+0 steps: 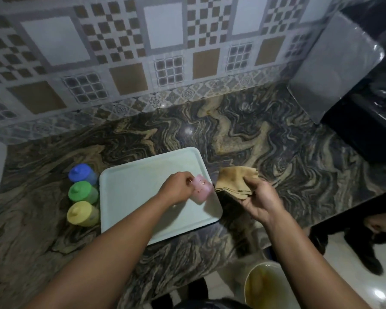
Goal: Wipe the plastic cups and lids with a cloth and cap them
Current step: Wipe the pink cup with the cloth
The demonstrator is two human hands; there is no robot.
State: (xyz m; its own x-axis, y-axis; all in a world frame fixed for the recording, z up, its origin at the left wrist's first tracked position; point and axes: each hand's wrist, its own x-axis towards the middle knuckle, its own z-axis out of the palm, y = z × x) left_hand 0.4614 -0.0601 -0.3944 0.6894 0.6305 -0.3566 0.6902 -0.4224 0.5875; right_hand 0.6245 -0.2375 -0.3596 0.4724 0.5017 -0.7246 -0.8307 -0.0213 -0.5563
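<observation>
Three capped cups stood on the tabletop [276, 152] left of the tray [143, 197]: blue cup [82, 173], green cup [83, 191], yellow cup [83, 214]; judged finished. Left hand [176, 188] gripped the pink cup [201, 189] over the tray. Right hand [259, 199] pinched the folded cloth [234, 180] just beside it. Pink cup blurred; its lid could not be made out. Bucket [261, 284] below was cut off.
</observation>
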